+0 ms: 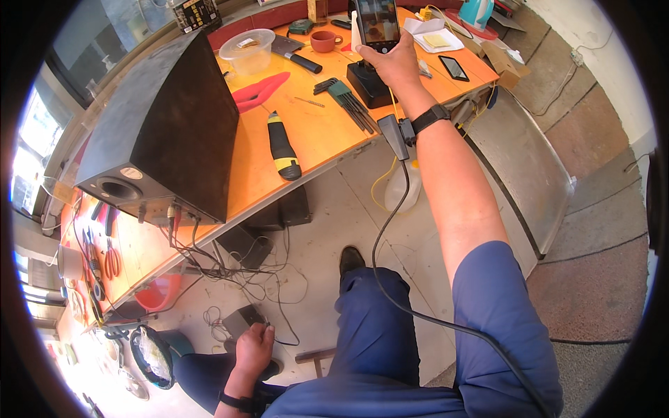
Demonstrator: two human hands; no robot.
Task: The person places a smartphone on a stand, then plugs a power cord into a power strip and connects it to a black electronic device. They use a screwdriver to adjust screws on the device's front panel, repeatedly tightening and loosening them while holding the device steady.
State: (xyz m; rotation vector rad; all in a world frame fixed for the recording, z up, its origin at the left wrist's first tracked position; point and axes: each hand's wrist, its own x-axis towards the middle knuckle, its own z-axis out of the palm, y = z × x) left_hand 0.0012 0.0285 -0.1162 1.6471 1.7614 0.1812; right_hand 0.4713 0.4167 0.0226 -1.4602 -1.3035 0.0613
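My right hand [396, 68] reaches to the far edge of the bench, thumb and fingers closed around the lower end of an upright smartphone [378, 21] with a lit screen. Below the phone is a black stand base [371, 85]. Low on the left, my left hand [255, 347] is closed, above the floor. A thin black cable [291, 343] runs up to its fingers, and a small dark tip pokes out above them; the grip itself is partly hidden. Just behind that hand stands a small black box-shaped speaker [244, 319].
A large black speaker [164, 132] stands on the orange bench [247, 174], its cables [230, 268] hanging in a tangle to the floor. Nearby lie a black-and-yellow tool [282, 148], a hex key set [346, 104], a cleaver [296, 56], a plastic bowl [247, 52] and a red cup [324, 41].
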